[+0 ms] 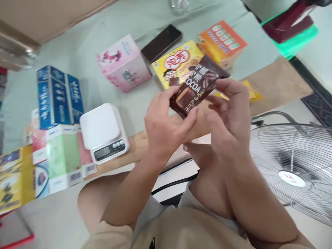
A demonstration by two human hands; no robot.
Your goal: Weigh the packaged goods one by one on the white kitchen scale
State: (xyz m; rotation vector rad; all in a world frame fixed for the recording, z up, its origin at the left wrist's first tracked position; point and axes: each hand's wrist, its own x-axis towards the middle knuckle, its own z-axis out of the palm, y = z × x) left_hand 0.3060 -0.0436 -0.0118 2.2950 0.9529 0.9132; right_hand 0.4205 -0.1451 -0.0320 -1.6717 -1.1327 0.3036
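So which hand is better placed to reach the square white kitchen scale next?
Left, probably: the left hand is nearer the white scale, with the right hand farther off. But the left grips the dark brown COCOA packet, so it may need freeing first.

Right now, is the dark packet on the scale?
No, the left hand is holding the packet to the right of the scale.

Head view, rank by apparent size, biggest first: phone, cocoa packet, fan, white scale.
1. fan, cut off by frame
2. white scale
3. cocoa packet
4. phone
Packet is held up nearer the camera; packet vs phone real size unsure.
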